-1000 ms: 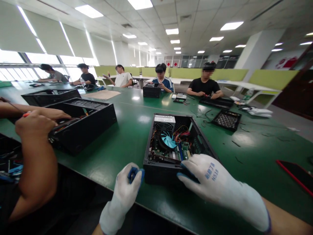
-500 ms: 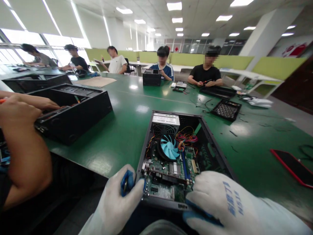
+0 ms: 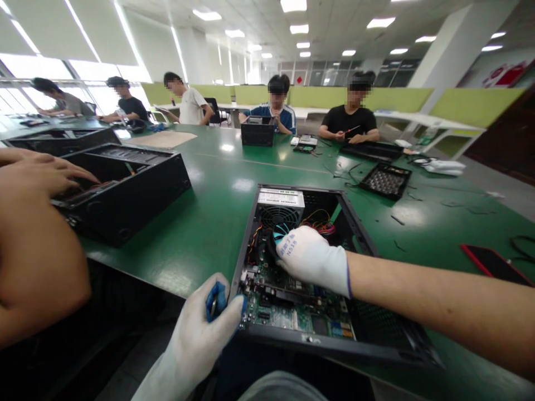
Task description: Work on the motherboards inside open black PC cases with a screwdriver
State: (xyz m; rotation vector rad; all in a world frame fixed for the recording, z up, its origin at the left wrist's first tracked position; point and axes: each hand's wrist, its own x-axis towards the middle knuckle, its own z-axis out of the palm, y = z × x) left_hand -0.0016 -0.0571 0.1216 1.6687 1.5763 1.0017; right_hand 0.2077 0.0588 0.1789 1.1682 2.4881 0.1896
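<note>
An open black computer case (image 3: 373, 342) lies on the green table (image 3: 217, 217) right in front of me, its green circuit board (image 3: 292, 317) and wiring exposed. My right hand (image 3: 311, 257), in a white glove, reaches inside and rests over the blue cooler fan (image 3: 279, 230), fingers curled down; what they grip is hidden. My left hand (image 3: 204, 323), also gloved, is closed against the case's near left corner with a small blue-tipped thing (image 3: 214, 303) in its fingers.
A neighbour's bare arm (image 3: 37, 262) and hand work at a second black case (image 3: 125, 189) on the left. Several people sit along the far side. A black perforated panel (image 3: 384, 181) and a red-edged phone (image 3: 493, 262) lie to the right.
My right hand has left the case's near edge and reached inside, onto the fan. The case now sits closer to me. My left hand has stayed at the near left corner.
</note>
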